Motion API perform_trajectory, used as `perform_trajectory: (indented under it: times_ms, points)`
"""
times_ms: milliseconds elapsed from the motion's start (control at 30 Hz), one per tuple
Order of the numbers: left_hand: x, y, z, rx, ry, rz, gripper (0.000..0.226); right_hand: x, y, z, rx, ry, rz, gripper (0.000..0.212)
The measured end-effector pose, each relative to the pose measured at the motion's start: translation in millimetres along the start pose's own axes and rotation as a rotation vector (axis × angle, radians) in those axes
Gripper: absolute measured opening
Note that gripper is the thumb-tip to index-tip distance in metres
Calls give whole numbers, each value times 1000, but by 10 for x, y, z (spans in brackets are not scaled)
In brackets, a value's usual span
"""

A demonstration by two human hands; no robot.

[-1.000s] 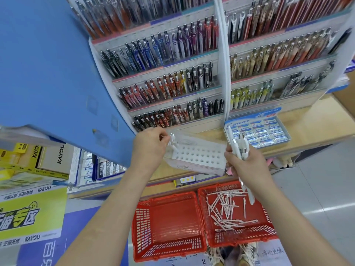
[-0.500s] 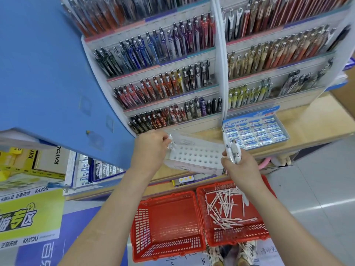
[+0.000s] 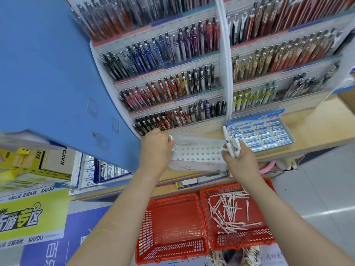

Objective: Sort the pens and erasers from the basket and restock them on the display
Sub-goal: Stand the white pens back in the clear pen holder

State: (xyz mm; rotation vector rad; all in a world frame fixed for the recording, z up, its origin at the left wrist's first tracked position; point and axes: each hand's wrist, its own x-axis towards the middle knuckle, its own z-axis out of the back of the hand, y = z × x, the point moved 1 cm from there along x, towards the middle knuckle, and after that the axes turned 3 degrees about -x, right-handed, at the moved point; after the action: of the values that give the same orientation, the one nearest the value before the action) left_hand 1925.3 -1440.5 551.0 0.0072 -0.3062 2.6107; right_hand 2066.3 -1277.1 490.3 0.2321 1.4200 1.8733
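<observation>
A bundle of white pens stands upright in the right hand, whose fingers curl round the barrels at the right end of a white holder dotted with round holes. The left hand pinches a single pen at the holder's left end. The holder sits near the front edge of the wooden shelf, with the eraser box just to its right and the pen rack behind. On the floor below, the right basket has loose pens scattered in it, and the left basket touches its side
</observation>
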Motion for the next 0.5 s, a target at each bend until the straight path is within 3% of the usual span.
perform_trajectory:
  times_ms: [100,167,233,333,400,500]
  points:
    - [-41,-11,58,-17,-3,26,21,-56,157,144,59,22,12,9]
    - [-93,-75,159,-111,-51,69,21,-122,328,233,135,141,29,10]
    - [-140,-222,310,-420,-60,146,18,-194,501,291,176,319,52,10]
    - [-196,-509,501,-1007,202,239,16,-302,698,302,169,514,106,14]
    - [-232,-605,552,-1104,305,201,21,-353,773,284,141,563,151,19]
    - [-242,-565,593,-1182,242,208,23,-386,817,275,172,586,196,26]
